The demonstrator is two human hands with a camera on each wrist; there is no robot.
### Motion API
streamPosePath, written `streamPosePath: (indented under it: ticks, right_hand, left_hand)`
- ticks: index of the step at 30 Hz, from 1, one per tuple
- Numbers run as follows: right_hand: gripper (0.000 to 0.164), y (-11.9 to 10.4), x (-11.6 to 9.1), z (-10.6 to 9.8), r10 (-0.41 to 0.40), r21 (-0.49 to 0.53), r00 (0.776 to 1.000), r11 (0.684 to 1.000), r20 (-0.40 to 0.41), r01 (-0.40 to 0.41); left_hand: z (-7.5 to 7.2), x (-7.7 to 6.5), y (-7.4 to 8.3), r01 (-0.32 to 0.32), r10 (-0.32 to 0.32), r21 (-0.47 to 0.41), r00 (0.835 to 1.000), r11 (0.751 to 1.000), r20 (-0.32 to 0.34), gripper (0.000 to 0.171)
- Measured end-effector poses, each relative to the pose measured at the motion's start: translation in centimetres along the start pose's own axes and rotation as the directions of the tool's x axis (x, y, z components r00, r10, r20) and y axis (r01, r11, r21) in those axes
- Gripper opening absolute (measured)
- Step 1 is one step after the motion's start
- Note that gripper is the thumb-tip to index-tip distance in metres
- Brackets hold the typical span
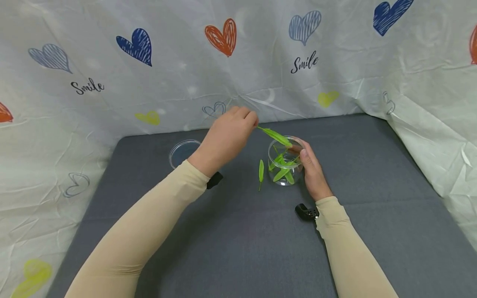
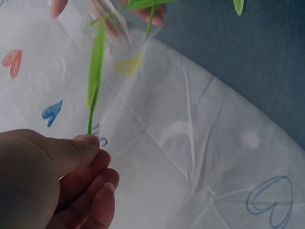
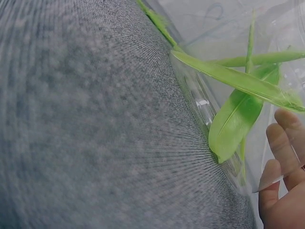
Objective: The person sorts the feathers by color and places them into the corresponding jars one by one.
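My left hand (image 1: 229,138) pinches a green feather (image 1: 275,135) by its thin quill between thumb and fingertips; in the left wrist view the feather (image 2: 96,67) stretches away from the fingers. Its broad end overlaps the mouth of a clear round jar (image 1: 285,183). Curled round the jar's right side is my right hand (image 1: 313,174), thumb near the rim. Several green feathers (image 1: 282,173) lie crossed inside, and the right wrist view shows one broad feather (image 3: 236,121) through the clear wall. A single loose feather (image 1: 261,169) rests on the cloth left of the jar.
A clear round lid (image 1: 182,150) lies on the dark grey tablecloth (image 1: 238,248), partly hidden behind my left forearm. Behind the table hangs a white curtain (image 1: 179,62) printed with hearts, which also runs along both sides.
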State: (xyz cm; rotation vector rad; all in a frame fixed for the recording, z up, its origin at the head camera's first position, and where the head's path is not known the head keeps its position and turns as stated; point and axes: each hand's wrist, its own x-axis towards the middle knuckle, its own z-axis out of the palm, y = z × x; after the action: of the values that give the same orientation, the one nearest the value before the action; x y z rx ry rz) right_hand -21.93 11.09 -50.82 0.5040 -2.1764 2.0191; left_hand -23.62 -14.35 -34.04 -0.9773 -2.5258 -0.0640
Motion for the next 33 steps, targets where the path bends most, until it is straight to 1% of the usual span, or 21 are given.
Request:
streamPosePath:
  ticks: [4, 6, 10, 12, 16, 20, 28, 33]
  right_hand:
    - [0.053, 0.0, -0.1, 0.1, 0.021, -0.004, 1.000, 1.000, -0.006, -0.021]
    - [0.053, 0.0, -0.1, 0.2, 0.029, 0.006, 1.000, 1.000, 0.002, -0.029]
    - [0.054, 0.0, -0.2, 0.5, 0.033, 0.017, 0.999, 0.999, 0.033, -0.033]
    - [0.053, -0.1, -0.2, 0.5, 0.027, 0.018, 0.999, 0.999, 0.035, -0.027]
    - [0.053, -0.2, -0.2, 0.2, 0.015, 0.024, 1.000, 1.000, 0.014, -0.016]
    - [0.053, -0.2, -0.1, 0.2, 0.018, 0.019, 1.000, 1.000, 0.015, -0.019]
    - [0.052, -0.3, 0.0, 0.2, 0.011, 0.023, 1.000, 1.000, 0.008, -0.011]
    - [0.052, -0.2, 0.1, 0.1, -0.001, 0.024, 1.000, 1.000, 0.010, 0.001]
  left_hand:
    - [0.7, 0.3, 0.7, -0.071, 0.071, 0.047, 0.997, 0.996, 0.002, 0.007]
    - [0.8, 0.4, 1.1, -0.089, 0.089, 0.082, 0.996, 0.993, 0.011, 0.008]
    - [1.1, 0.5, 1.7, -0.097, 0.091, 0.153, 0.995, 0.984, 0.046, 0.011]
    - [1.2, 0.7, 2.1, -0.104, 0.094, 0.174, 0.993, 0.979, 0.067, 0.012]
    - [1.6, 1.3, 2.9, -0.130, 0.113, 0.193, 0.989, 0.972, 0.099, 0.014]
    - [2.0, 1.6, 3.5, -0.137, 0.112, 0.207, 0.985, 0.969, 0.129, 0.017]
    - [2.7, 1.8, 4.3, -0.168, 0.138, 0.244, 0.981, 0.955, 0.136, 0.016]
    - [3.1, 1.8, 4.7, -0.173, 0.146, 0.256, 0.982, 0.951, 0.121, 0.017]
